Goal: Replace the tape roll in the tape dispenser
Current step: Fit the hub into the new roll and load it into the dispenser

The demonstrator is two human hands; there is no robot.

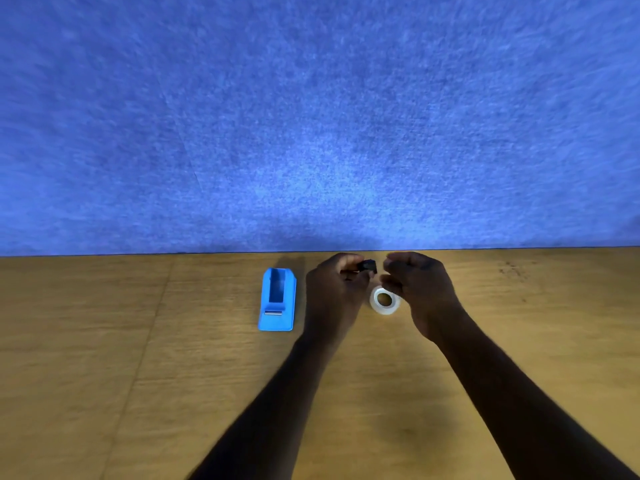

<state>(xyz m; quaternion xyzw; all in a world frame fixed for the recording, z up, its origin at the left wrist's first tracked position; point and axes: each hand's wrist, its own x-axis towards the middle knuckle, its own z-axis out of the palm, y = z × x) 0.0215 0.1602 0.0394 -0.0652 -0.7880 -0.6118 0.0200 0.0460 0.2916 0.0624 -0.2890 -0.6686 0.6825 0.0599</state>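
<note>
My left hand (334, 292) pinches a small black piece (369, 266). My right hand (420, 289) holds the clear tape roll (384, 300). The blue dispenser (277, 300) sits left of them.

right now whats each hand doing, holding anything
Left hand: closed, holding a small black spool core.
Right hand: fingers curled above the clear tape roll; whether it grips anything cannot be told.
</note>
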